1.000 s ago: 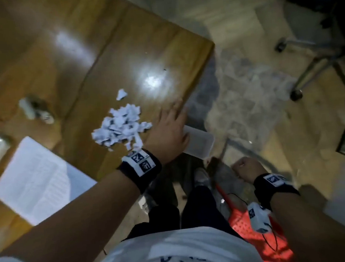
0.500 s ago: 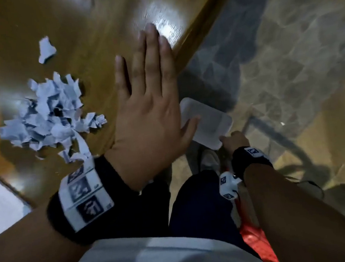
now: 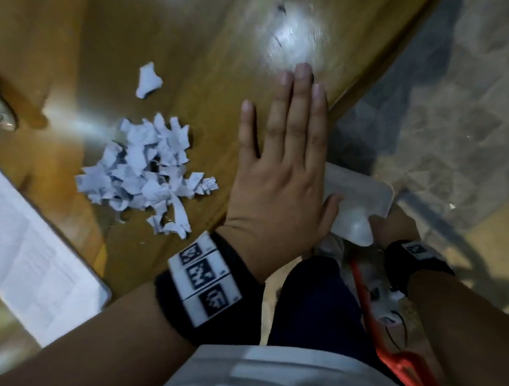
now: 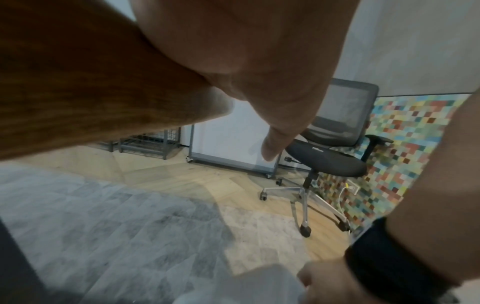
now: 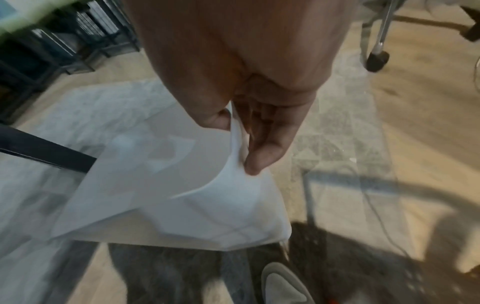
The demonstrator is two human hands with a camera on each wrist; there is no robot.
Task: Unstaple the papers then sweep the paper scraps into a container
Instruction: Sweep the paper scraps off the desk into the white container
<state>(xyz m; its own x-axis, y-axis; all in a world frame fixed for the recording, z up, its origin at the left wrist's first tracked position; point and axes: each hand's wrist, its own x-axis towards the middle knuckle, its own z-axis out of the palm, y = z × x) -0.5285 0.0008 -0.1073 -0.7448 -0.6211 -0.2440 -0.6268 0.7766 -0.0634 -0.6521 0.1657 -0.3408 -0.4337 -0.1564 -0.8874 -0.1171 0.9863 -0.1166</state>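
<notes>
White scraps (image 3: 142, 174) lie heaped on the table (image 3: 204, 38), none yet in the container (image 3: 360, 196); sweeping is all to do. The left hand (image 3: 279, 172) rests flat and released between heap and table edge. The right hand (image 5: 259, 133) pinches the container's rim, seemingly just below that edge. One scrap (image 3: 147, 79) lies apart.

Dim warm indoor light — overhead glare patch on table (image 3: 291, 42); motion blur throughout, wrist views soft, wide-angle edges warped.
</notes>
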